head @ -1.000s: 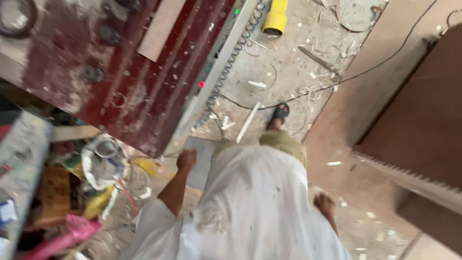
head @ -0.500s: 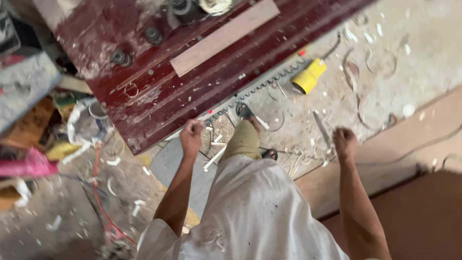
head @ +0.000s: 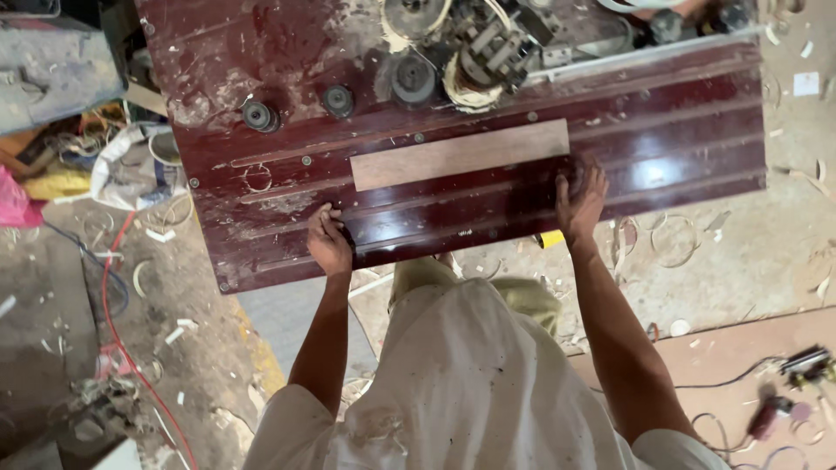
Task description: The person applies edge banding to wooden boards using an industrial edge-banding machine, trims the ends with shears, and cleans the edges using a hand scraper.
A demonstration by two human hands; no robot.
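Observation:
A long plain wooden strip (head: 459, 155) lies flat across a dark red machine table (head: 662, 148). My left hand (head: 329, 241) rests on the table's front part, just below the strip's left end, fingers curled. My right hand (head: 581, 198) presses on the table at the strip's right end, its fingers touching the strip's corner. Behind the strip sit round rollers (head: 259, 114) and a metal machine head (head: 488, 48) with discs.
The dusty floor around the table carries curled edge-band scraps (head: 675, 239). A red cable (head: 113, 296) runs down the left floor near a white bag (head: 122, 170) and clutter. A brown board (head: 740, 348) and a small power tool (head: 805, 365) lie at the lower right.
The view has swung over the red table. Both hands have risen from my sides onto the table, left below the strip's left end, right at its right end.

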